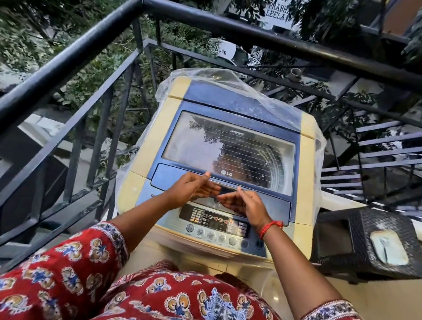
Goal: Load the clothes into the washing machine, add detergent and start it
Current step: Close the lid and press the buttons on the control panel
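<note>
Washing machine (pixel 231 146): a cream-and-blue top-loader stands in a balcony corner, glass lid (pixel 228 148) down, clothes dimly visible through it.
Left hand (pixel 189 187): over the lid's front edge, fingers loosely curved, thumb raised, gripping nothing.
Right hand (pixel 243 204): beside it above the handle recess, fingers relaxed, holding nothing.
Control panel (pixel 220 227): just below both hands.
Plastic cover (pixel 219 81): pushed back over the rear.
Black railing (pixel 93 37): behind and left.
Woven stool (pixel 365 247): right of the machine.

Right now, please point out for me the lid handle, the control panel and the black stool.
lid handle (pixel 230 191), head view: dark recess between the hands.
control panel (pixel 214 222), head view: middle of the display.
black stool (pixel 346 238), head view: its woven side.
</note>
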`<act>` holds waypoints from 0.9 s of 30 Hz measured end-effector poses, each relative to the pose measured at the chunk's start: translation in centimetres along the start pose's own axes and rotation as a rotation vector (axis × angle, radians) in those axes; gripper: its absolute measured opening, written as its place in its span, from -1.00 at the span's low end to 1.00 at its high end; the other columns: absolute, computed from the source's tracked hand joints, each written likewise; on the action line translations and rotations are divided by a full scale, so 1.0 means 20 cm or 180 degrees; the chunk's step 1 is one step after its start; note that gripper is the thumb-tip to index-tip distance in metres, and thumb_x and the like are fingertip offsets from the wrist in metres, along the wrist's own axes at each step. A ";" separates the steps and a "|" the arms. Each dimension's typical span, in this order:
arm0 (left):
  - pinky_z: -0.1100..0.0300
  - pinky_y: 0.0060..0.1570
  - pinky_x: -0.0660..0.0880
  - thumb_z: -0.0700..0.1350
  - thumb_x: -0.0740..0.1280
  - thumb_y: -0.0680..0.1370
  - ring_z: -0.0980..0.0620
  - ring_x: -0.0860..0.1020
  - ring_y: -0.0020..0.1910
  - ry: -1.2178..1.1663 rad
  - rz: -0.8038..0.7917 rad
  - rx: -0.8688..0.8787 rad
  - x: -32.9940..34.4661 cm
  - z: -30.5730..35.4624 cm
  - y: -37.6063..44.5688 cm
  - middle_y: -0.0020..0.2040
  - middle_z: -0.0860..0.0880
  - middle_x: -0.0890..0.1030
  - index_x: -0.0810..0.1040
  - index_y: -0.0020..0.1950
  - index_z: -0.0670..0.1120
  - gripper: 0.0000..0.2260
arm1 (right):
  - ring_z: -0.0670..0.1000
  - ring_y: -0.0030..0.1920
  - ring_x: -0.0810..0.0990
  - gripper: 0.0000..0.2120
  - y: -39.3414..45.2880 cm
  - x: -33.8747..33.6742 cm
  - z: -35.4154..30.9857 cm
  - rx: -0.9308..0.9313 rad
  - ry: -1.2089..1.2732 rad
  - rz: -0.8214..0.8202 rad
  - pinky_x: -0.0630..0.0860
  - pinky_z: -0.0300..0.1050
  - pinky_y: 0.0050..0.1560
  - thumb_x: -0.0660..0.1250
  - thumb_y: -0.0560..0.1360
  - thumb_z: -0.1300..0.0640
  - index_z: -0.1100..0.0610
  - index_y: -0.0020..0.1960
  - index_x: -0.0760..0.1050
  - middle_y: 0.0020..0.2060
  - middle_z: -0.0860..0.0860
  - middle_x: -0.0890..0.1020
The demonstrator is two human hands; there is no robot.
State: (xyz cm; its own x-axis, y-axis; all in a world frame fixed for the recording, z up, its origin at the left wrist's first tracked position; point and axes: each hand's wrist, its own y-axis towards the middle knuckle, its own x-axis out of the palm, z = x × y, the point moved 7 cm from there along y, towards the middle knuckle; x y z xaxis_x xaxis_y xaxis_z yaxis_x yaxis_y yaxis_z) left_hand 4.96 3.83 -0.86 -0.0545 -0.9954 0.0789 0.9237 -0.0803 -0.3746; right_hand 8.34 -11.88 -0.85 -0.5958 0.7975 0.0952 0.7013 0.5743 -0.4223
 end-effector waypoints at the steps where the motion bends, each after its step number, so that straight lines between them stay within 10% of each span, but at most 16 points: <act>1: 0.23 0.00 0.57 0.05 0.08 0.66 -0.06 0.67 0.03 -0.0016 -0.0067 -0.0030 0.01 0.00 0.00 -0.01 -0.15 0.70 0.63 0.11 -0.28 -0.53 | 0.03 -0.04 0.68 -0.51 0.00 -0.01 0.00 0.0019 0.0045 -0.0013 0.58 -0.17 0.06 -0.02 0.67 0.12 0.44 0.06 0.57 -0.11 0.13 0.71; 27: 0.07 0.03 0.61 0.05 0.09 0.65 -0.17 0.66 0.02 -0.0203 -0.0127 -0.0204 0.03 -0.02 0.06 0.02 -0.23 0.68 0.61 0.08 -0.31 -0.53 | 0.12 0.04 0.67 -0.52 0.09 -0.05 0.03 0.0155 0.0102 -0.0304 0.60 -0.15 0.00 -0.01 0.67 0.10 0.42 0.06 0.57 -0.03 0.22 0.68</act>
State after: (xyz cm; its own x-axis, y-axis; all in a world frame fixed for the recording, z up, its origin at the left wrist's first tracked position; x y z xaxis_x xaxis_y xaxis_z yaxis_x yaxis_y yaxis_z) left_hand 5.86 3.18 -1.70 -0.0648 -0.9861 0.1528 0.8950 -0.1252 -0.4282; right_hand 9.93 -11.78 -2.18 -0.6458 0.7454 0.1655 0.6215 0.6390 -0.4532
